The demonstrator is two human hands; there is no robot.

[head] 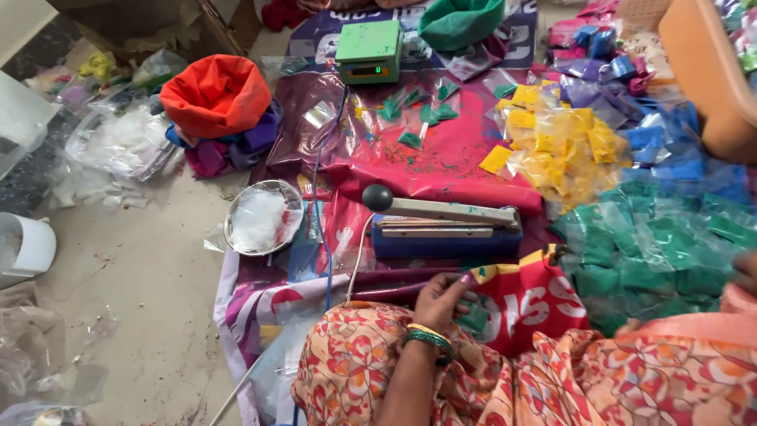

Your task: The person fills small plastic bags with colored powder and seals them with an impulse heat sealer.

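Note:
My left hand (441, 300), with bangles at the wrist, rests on my lap and pinches a small green powder packet (474, 320) against the printed banner sheet (441, 170). Just beyond it stands a blue impulse heat sealer (445, 233), its arm down and its black knob (377, 197) pointing left. Only a sliver of my right hand (746, 272) shows at the right edge, over a heap of green packets (662, 252); whether it holds anything is hidden.
Yellow packets (560, 146) and blue packets (670, 150) lie heaped at the right, below an orange basket (710, 71). A green digital scale (368, 51) sits at the back. A steel plate of clear bags (262, 217), an orange cloth bag (217, 95) and a white bucket (24, 244) stand on the left.

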